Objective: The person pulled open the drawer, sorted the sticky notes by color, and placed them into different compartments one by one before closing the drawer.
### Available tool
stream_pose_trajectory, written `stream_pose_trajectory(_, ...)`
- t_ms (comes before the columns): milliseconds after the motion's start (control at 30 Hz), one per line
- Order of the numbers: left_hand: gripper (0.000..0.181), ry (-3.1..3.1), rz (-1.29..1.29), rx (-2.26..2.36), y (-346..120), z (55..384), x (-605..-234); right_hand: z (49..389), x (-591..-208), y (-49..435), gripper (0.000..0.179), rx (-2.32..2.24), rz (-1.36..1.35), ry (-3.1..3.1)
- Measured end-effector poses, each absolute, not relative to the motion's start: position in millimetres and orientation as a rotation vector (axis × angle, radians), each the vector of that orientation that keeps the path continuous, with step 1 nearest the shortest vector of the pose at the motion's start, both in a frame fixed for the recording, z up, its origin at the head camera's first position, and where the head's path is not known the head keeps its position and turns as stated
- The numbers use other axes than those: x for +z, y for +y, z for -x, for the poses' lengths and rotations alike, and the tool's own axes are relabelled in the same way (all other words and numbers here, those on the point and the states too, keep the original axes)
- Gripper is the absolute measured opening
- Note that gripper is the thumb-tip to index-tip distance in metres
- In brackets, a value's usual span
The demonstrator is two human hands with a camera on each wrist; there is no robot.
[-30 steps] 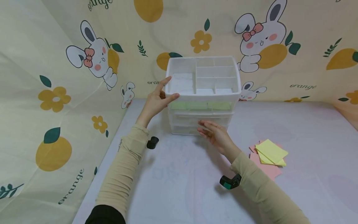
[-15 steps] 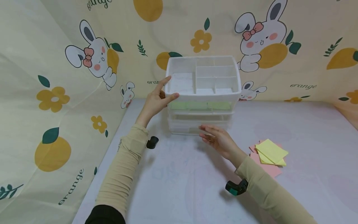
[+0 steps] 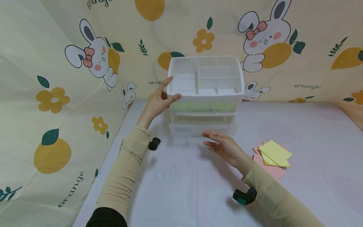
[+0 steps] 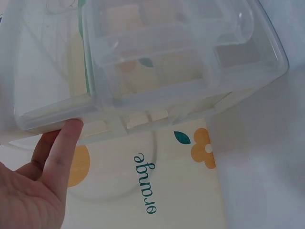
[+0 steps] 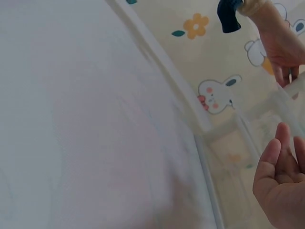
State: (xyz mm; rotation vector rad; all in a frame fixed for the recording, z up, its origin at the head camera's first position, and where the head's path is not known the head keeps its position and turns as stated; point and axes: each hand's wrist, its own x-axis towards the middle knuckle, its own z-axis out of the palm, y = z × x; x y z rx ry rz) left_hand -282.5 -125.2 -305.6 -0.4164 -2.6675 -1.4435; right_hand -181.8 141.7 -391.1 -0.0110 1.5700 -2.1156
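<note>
A white drawer organizer point(image 3: 205, 97) with clear drawers stands toward the back of the table, its top divided into compartments. My left hand point(image 3: 156, 102) holds its upper left front corner, thumb on the front rim and index finger along the side. In the left wrist view the thumb point(image 4: 69, 133) presses the rim. The bottom drawer point(image 3: 184, 130) is pulled partly out, and the fingers of my right hand point(image 3: 227, 149) are bent at the lower middle of its front. Green paper point(image 3: 202, 106) shows through the upper drawer.
Yellow sticky notes point(image 3: 275, 153) lie over pink paper pieces point(image 3: 273, 171) on the table to the right. A patterned cloth point(image 3: 221, 19) with rabbits and oranges covers the wall behind and the left side. The table point(image 3: 170, 189) is white.
My right hand has moved back toward me and slightly right, and the bottom drawer has slid outward with it. The left hand stays on the organizer's corner.
</note>
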Motion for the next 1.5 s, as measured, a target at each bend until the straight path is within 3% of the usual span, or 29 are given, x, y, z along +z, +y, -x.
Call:
stream_pose_trajectory(467, 0.068, -2.665, 0.423, -1.433, -125, 282, -306, 159, -390, 145, 0.027, -2.066, 0.022, 1.566)
stream_pose_trajectory(900, 0.068, -2.665, 0.431, -1.429, -125, 282, -307, 142, -387, 147, 0.045, -2.007, 0.025, 1.602)
stream_pose_trajectory(1500, 0.067, -2.668, 0.415, -1.433, -125, 281, -305, 133, -389, 148, 0.028, -2.025, 0.068, 1.57)
